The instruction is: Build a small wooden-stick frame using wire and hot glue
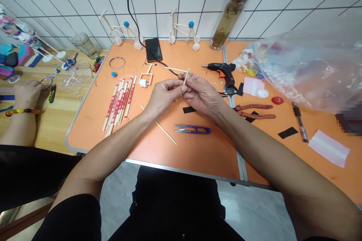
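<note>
Over the middle of the orange table, my left hand (162, 96) and my right hand (204, 95) meet, both closed in a pinch on a pale wooden stick piece (186, 77). A longer thin stick (175, 69) runs leftward from its upper end; whether the two are joined I cannot tell. Below my hands lie purple-handled thread snips (195, 129) and a loose wooden stick (166, 133). Left of them rest a small stick frame with a white roll (143, 83) and several chopsticks in red-printed wrappers (120, 101).
Two stick tricycle models with blue balls (126, 24) (191, 25) stand by the wall. A phone (153, 49), glue gun (222, 70), pliers (254, 111), glass bottle (230, 15) and plastic bag (299, 60) surround the work area. Another person's hand (28, 92) rests on the left table.
</note>
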Demonstrator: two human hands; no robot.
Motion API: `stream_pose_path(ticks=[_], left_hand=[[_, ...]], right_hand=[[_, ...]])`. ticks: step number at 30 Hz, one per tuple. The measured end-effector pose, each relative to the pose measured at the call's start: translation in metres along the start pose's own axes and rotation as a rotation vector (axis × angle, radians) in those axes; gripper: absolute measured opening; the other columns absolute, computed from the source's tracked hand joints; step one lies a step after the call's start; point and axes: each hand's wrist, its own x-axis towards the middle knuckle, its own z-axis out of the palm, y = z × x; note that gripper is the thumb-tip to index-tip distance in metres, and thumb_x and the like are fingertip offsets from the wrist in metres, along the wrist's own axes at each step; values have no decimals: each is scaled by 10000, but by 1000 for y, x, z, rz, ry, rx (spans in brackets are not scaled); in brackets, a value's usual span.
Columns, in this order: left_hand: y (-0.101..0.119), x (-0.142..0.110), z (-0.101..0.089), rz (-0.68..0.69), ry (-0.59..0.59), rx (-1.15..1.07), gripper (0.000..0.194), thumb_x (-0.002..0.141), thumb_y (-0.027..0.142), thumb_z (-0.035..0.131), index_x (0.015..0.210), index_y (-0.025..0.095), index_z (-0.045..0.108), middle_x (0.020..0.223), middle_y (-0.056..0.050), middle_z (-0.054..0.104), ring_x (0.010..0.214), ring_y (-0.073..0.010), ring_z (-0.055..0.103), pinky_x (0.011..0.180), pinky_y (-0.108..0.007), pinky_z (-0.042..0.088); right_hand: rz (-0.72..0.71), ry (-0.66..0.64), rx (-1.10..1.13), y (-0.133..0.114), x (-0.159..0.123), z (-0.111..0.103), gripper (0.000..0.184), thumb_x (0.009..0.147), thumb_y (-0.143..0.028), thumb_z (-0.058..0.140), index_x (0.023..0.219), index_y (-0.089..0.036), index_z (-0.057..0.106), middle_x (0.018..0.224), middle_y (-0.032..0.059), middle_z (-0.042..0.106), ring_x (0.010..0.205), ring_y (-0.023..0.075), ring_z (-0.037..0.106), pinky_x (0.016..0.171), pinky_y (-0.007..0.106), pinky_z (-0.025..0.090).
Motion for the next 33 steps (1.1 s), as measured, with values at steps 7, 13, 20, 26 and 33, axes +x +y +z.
stream_pose_path(ticks=[7, 13, 20, 26, 33], left_hand=[[-6, 6, -11, -20, 32, 111, 357, 822, 501, 998, 787, 203, 803, 709, -2, 712, 617, -114, 535, 608, -272, 421], [-16, 15, -23, -28, 83, 389, 191, 874, 250, 860, 723, 186, 763, 677, 14, 667, 643, -123, 502, 644, -285, 389], [-18, 13, -20, 42, 57, 509, 216, 888, 261, 837, 702, 195, 752, 695, -2, 707, 652, -139, 529, 650, -293, 377], [-19, 14, -19, 60, 109, 439, 212, 846, 285, 917, 706, 200, 781, 677, 3, 705, 646, -142, 548, 644, -281, 377], [-16, 9, -14, 89, 107, 413, 322, 863, 440, 972, 734, 198, 804, 721, -19, 745, 688, -151, 588, 681, -286, 417]], right_hand=[[-71, 121, -161, -3, 1, -12, 633, 641, -610, 1158, 983, -232, 781, 837, -31, 637, 662, 91, 449, 489, 194, 372], [-230, 200, -655, -17, 1, -33, 467, 811, -542, 1073, 1001, -218, 795, 877, 4, 751, 672, 110, 628, 576, 235, 516], [-136, 196, -629, -14, 1, -29, 301, 884, -376, 1023, 968, -190, 801, 838, 22, 777, 640, 111, 663, 577, 236, 554], [-74, 172, -457, -9, -3, -25, 511, 730, -513, 1133, 968, -204, 803, 792, 33, 794, 656, 126, 661, 599, 246, 580], [-76, 173, -422, 2, -1, -14, 534, 676, -568, 1143, 842, -209, 784, 758, 29, 767, 662, 126, 632, 595, 247, 549]])
